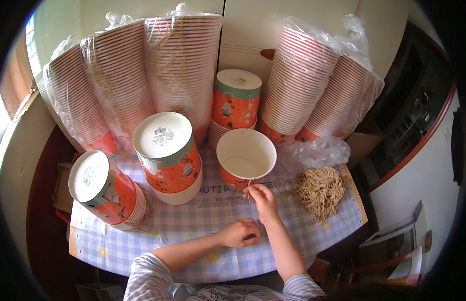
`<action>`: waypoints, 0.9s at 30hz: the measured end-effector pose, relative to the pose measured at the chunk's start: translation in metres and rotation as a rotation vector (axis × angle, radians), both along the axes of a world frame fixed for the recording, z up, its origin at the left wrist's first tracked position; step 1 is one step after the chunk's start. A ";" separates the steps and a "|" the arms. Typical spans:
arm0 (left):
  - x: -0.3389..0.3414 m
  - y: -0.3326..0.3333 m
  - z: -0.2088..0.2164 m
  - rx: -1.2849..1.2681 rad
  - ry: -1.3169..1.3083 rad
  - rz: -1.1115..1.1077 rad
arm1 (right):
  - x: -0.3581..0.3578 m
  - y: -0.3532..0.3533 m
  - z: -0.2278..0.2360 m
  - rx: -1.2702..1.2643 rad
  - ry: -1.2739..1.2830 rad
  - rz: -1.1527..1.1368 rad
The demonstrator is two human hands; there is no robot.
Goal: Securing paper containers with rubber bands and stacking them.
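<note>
An orange paper bucket (pixel 246 155) with a white inside stands upright on the table, its mouth tilted toward me. At its near rim my right hand (pixel 263 201) pinches a thin tan string (pixel 249 186), which passes over the edge. Lower and to the left, my left hand (pixel 239 234) is curled closed just above the tablecloth, apart from the bucket. Whatever its fingers hold, if anything, is hidden. A loose heap of tan strings (pixel 321 193) lies to the right of the bucket.
Upside-down bucket stacks (pixel 166 158) stand on the left, another (pixel 238 100) behind the bucket. Tall plastic-wrapped stacks (pixel 183 70) line the back on both sides. Crumpled clear plastic (pixel 316 152) lies at right. A blue checked tablecloth (pixel 203 263) covers the table.
</note>
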State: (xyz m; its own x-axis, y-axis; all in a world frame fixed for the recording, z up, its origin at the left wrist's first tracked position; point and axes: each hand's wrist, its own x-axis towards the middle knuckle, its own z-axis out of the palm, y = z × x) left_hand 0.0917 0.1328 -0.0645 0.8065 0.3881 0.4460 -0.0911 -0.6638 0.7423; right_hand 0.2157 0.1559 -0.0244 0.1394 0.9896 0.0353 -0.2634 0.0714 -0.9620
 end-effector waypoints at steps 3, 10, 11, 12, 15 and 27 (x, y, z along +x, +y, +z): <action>-0.001 0.000 0.002 -0.010 0.021 0.005 | -0.001 -0.004 0.010 -0.098 0.095 0.065; -0.001 0.002 0.000 -0.009 0.021 0.013 | 0.008 -0.014 0.011 -0.098 -0.058 0.219; -0.002 0.002 0.000 -0.018 0.022 0.014 | 0.008 -0.018 0.008 -0.086 -0.101 0.226; -0.003 0.002 0.001 -0.015 0.022 0.016 | 0.009 -0.025 0.009 -0.116 -0.150 0.236; -0.007 0.001 0.002 -0.155 0.147 0.018 | 0.012 -0.048 -0.003 -0.030 -0.329 0.241; -0.006 0.005 0.002 -0.114 -0.080 0.229 | 0.087 -0.165 0.013 -0.094 -0.494 -0.053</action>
